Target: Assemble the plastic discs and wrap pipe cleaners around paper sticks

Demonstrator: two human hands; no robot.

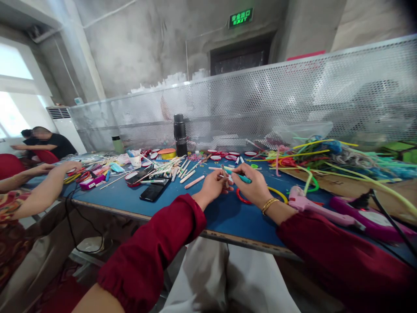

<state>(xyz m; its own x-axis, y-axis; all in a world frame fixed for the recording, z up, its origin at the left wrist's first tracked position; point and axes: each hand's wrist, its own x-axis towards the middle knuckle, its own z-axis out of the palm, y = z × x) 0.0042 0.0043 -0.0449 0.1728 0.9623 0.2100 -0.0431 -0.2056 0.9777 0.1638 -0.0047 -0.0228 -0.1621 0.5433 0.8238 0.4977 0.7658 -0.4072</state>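
My left hand is closed in a pinch around a thin wooden stick just above the blue table. My right hand is closed on a teal pen-like tool whose tip meets that stick. Both hands touch each other at the fingertips. Red and yellow rings lie on the table under my right wrist, which wears a gold bracelet. Both my sleeves are dark red.
A black phone lies left of my hands, with scattered wooden sticks and a black flask behind. Pink glue guns and a heap of coloured pipe cleaners sit right. Another person's arms reach in at left. A perforated metal screen backs the table.
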